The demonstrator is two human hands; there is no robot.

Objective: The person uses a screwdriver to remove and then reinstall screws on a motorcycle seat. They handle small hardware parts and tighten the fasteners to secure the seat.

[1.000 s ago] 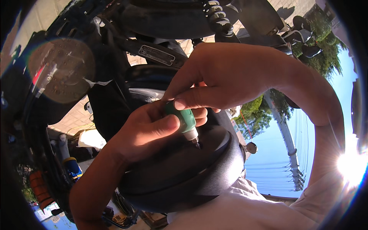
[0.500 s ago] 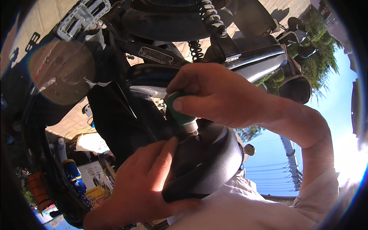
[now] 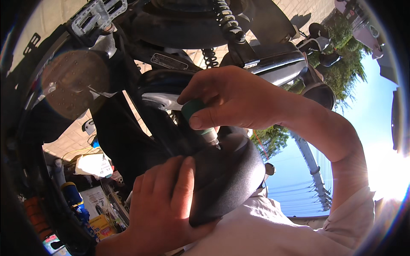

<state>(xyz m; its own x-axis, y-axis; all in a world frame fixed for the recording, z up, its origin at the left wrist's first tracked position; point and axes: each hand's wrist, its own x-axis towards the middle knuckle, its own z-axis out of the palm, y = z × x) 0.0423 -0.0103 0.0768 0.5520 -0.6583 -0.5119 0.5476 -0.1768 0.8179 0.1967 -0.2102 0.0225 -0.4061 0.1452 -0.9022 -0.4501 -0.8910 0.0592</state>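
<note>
A black scooter-style seat (image 3: 232, 179) with a smooth rounded end lies close against my body. My left hand (image 3: 162, 198) is closed around its left end, with fingers over the near face and the thumb underneath. Above it, my right hand (image 3: 226, 98) grips a green-bodied driver tool (image 3: 193, 110) with a pale metal collar (image 3: 208, 135). The tool points down, and its thin tip meets or nearly meets the seat's upper edge; exact contact is hard to tell. My right fingers hide part of the green body.
Behind the hands stands a two-wheeler's dark frame with a coil spring shock (image 3: 228, 21), a metal pedal (image 3: 98, 17) and a shiny tube (image 3: 277, 70). At lower left are a blue cylinder (image 3: 72, 194), a yellow box (image 3: 102, 224) and a white bag (image 3: 95, 165).
The seat has tipped a little, showing more of its smooth face. My left fingers have shifted on it. The tool stays in my right hand, and the view has moved slightly.
</note>
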